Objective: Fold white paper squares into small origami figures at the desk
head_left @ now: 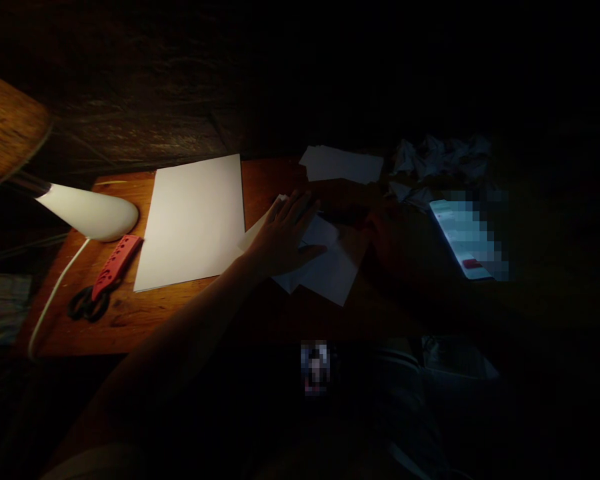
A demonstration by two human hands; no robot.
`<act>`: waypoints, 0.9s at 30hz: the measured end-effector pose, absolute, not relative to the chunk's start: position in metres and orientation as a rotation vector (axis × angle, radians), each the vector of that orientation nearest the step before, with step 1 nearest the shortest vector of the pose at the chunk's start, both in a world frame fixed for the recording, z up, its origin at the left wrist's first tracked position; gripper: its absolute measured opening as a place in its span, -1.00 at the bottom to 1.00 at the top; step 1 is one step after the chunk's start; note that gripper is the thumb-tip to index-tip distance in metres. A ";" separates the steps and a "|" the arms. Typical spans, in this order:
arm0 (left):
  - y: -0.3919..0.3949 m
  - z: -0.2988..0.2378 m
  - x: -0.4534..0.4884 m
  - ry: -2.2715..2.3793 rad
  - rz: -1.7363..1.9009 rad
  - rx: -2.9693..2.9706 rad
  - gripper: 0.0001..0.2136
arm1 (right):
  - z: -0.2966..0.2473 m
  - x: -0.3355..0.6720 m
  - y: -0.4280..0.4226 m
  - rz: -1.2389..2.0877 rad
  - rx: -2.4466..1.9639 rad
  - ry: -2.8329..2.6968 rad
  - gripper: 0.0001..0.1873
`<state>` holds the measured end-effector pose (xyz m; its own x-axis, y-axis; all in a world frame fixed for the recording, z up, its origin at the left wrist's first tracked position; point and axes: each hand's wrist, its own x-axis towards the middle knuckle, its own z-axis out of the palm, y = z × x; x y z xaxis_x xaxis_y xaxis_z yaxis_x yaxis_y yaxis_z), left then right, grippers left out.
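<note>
The left hand (289, 232) and forearm (213, 300) were bare. A pale cloth edge (97, 461), possibly a sleeve, showed at lower left. Dark cloth legwear (400, 390) carried narrow light stripes (405, 459). Shadow obscured the right arm (420, 280).

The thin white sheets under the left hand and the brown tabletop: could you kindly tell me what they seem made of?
Thin white sheets: probably matte paper, given their crisp, straight edges and lack of glare. Brown tabletop: apparently wood, since grain and dark knot-like marks show; its faint sheen may be varnish.
</note>
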<state>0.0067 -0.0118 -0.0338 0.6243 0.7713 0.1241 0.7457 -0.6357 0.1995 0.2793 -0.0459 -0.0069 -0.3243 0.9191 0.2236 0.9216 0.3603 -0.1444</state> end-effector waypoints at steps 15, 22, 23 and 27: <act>-0.011 -0.036 0.005 1.260 0.339 2.746 -0.11 | -0.009 0.258 -0.025 0.020 -1.509 -2.404 -0.83; -0.012 -0.034 0.007 1.266 0.330 2.735 -0.10 | -0.010 0.251 -0.016 0.035 -1.487 -2.420 -0.84; -0.012 -0.035 0.007 1.265 0.333 2.733 -0.10 | -0.012 0.252 -0.018 0.023 -1.506 -2.400 -0.84; -0.011 -0.038 0.006 1.255 0.357 2.731 -0.11 | -0.018 0.260 -0.026 -0.054 -1.626 -2.257 -0.84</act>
